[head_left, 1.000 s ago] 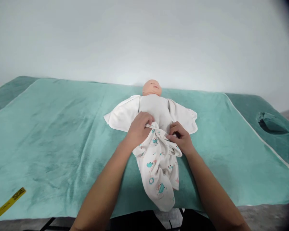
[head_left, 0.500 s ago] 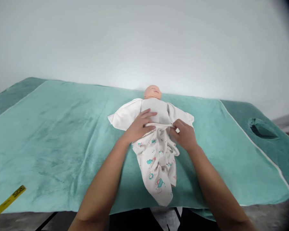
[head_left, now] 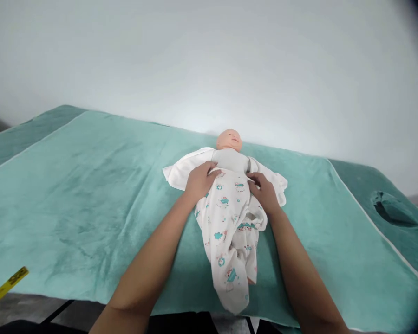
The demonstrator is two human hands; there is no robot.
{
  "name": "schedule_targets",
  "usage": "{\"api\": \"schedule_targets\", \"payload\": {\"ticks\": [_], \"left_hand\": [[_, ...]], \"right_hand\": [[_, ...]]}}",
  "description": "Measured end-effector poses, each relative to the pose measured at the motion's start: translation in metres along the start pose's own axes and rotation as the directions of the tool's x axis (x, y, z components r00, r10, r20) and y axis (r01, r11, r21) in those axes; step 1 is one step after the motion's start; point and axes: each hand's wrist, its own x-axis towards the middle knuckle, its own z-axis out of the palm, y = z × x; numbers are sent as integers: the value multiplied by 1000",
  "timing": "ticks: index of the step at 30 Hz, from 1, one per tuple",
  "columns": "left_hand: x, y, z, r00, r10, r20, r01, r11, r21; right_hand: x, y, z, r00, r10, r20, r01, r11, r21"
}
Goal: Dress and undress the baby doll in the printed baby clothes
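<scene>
A doll (head_left: 230, 155) lies on its back on a green towel (head_left: 90, 195) spread over the desk (head_left: 369, 178), its head pointing away from the person. A white cloth (head_left: 181, 172) is spread beneath its shoulders and sticks out on both sides.

A garment (head_left: 230, 227), white with small blue and pink figures, covers the doll from the chest down. Its loose lower end trails toward the person and reaches the near edge of the towel.

The left hand (head_left: 198, 182) sits at the garment's top edge on the doll's left-of-picture side. Its grip is closed on that edge, with the fingers folded over the hem and the thumb out of sight. The right hand (head_left: 264, 195) sits at the same top edge on the other side, its grip likewise clamped on the fabric with the fingers bent. The hem runs straight between the two hands across the doll's chest, just below the neck, so the garment lies between and below both grips.

A dark opening (head_left: 393, 212) shows in the desk's cover well off to the right. A yellow tape (head_left: 7, 287) lies at the lower left, beyond the towel's near edge.
</scene>
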Motion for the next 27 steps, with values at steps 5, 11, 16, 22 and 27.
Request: {"api": "schedule_targets", "payload": {"ticks": [5,11,16,22,27], "left_hand": [[10,4,6,988,-69,-140,78,995,64],[9,5,-21,988,-109,107,131,964,-232],[4,-6,-41,911,-152,383,295,890,-347],[1,-15,-45,894,-55,445,220,918,-329],[1,-24,-39,884,-95,457,212,954,-211]], "right_hand": [[41,-10,6,987,159,-25,-160,983,-91],[34,0,25,958,254,-134,-214,943,255],[33,3,16,957,277,-86,-271,959,80],[35,-16,14,941,330,-71,-336,903,-266],[27,-24,22,973,176,-149,-220,901,-373]]}}
